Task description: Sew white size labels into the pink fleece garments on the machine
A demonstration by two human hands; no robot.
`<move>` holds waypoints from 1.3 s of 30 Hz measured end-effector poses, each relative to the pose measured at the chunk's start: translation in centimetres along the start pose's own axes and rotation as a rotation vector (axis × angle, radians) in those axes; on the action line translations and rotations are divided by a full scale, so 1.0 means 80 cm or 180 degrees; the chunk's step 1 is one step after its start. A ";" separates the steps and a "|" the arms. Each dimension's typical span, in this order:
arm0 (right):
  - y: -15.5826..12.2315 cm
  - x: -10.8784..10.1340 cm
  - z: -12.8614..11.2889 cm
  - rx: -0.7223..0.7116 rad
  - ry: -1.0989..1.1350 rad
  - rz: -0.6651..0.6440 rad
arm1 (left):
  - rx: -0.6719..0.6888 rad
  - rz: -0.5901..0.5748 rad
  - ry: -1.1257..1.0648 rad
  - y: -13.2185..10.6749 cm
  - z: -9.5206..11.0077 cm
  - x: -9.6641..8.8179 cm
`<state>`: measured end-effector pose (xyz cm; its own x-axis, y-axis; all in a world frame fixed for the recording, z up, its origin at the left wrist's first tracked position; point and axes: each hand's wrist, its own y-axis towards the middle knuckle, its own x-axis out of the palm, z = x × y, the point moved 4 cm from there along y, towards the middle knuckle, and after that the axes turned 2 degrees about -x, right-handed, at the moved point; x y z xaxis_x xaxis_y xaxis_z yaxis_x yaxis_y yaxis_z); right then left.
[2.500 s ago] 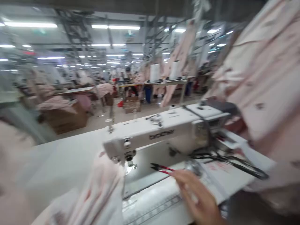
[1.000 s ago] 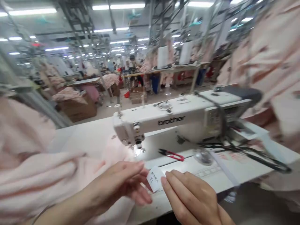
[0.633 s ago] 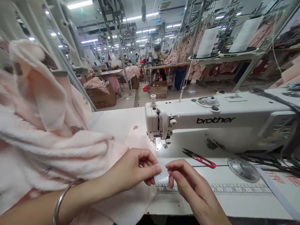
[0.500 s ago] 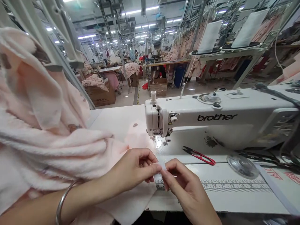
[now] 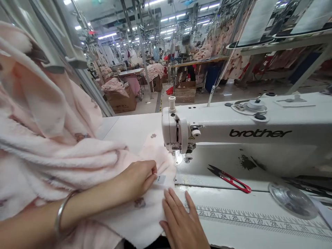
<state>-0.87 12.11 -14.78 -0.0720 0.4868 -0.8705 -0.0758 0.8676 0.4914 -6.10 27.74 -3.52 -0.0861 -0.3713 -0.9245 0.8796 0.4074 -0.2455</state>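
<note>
A white sewing machine (image 5: 243,128) stands on the white table (image 5: 259,221). Pale pink fleece fabric (image 5: 64,155) is heaped at the left and runs under the needle. My left hand (image 5: 137,178), with a metal bangle on the wrist, rests on the fabric and pinches a small white size label (image 5: 160,179) against it, just in front of the presser foot. My right hand (image 5: 181,221) lies flat, fingers stretched out, on the fabric's edge next to the printed ruler (image 5: 259,221).
Red-handled thread snips (image 5: 230,178) lie on the machine bed at the right, with a clear round dish (image 5: 293,200) beyond them. Thread cones stand on a rack behind. Other work tables, cardboard boxes (image 5: 121,100) and pink garments fill the hall.
Both hands held the white label in the air between them; now the label is down on the fabric under my left fingers and my right hand has let go and lies flat.
</note>
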 end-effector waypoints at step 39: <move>0.031 -0.007 0.069 0.1443 0.0668 0.0535 | -0.0724 -0.0430 -0.2375 0.088 -0.020 0.059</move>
<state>4.44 14.53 -13.24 -0.2473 0.6326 -0.7340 0.3885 0.7587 0.5230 -1.06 30.16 -10.08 0.2218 -0.8584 -0.4625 0.7599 0.4494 -0.4697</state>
